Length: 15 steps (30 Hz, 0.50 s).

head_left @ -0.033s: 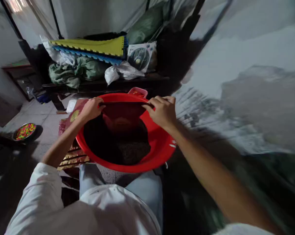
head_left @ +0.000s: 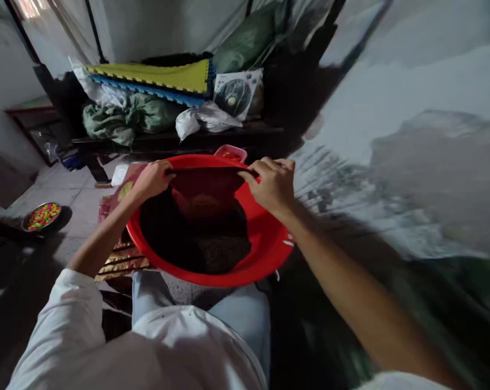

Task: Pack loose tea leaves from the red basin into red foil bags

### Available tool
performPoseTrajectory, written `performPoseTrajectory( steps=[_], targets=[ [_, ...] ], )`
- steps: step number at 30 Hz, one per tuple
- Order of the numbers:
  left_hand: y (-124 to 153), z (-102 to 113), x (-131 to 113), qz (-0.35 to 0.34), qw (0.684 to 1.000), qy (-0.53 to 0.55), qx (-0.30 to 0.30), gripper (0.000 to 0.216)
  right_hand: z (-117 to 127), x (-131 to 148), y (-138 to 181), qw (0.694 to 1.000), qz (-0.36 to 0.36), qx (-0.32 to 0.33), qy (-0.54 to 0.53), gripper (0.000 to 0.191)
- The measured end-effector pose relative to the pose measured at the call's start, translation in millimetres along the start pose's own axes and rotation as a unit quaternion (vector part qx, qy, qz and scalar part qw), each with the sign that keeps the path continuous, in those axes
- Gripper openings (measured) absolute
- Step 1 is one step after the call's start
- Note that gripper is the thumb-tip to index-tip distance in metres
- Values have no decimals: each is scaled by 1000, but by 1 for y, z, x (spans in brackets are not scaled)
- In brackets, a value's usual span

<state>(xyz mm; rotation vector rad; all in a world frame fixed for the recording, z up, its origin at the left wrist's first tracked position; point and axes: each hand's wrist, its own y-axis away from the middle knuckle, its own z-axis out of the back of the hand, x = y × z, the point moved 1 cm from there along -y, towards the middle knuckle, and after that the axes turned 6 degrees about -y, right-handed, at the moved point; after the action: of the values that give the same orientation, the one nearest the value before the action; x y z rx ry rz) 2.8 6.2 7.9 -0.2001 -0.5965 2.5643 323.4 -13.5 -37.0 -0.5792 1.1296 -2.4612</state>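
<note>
A big red plastic basin [head_left: 265, 244] rests over my knees, tilted slightly toward me. Dark grainy material [head_left: 212, 249] lies heaped in its bottom. My left hand [head_left: 149, 181] and my right hand [head_left: 273, 187] are both closed on the top edge of a dark red bag or sheet [head_left: 206, 181], which is stretched taut between them above the basin's far side. The lower part of the bag hangs down into the basin over the dark heap. I cannot make out what is inside the bag.
A small pink container [head_left: 229, 153] shows just behind the basin. A metal bowl of coloured bits [head_left: 43, 215] sits on the floor at left. Red-gold patterned sheets [head_left: 121, 260] lie under the basin's left side. Behind, a low bench holds green sacks [head_left: 118, 122], foam mats [head_left: 155, 76] and a fan box [head_left: 236, 95].
Almost nothing differs; the view has shifted a little, and both hands keep their hold on the bag's edge.
</note>
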Motion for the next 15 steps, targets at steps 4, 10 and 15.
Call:
performPoseTrajectory(
  steps=[4,10,15],
  targets=[
    [2,19,-6,-70,996,45,5,23,-1,47,-15,999,23,-32,-22,32],
    [13,60,-38,-98,995,-3,-8,35,8,121,-41,990,66,-116,-32,44],
    [20,112,-50,-45,983,-171,-47,61,33,138,-61,963,123,-214,-109,46]
  ],
)
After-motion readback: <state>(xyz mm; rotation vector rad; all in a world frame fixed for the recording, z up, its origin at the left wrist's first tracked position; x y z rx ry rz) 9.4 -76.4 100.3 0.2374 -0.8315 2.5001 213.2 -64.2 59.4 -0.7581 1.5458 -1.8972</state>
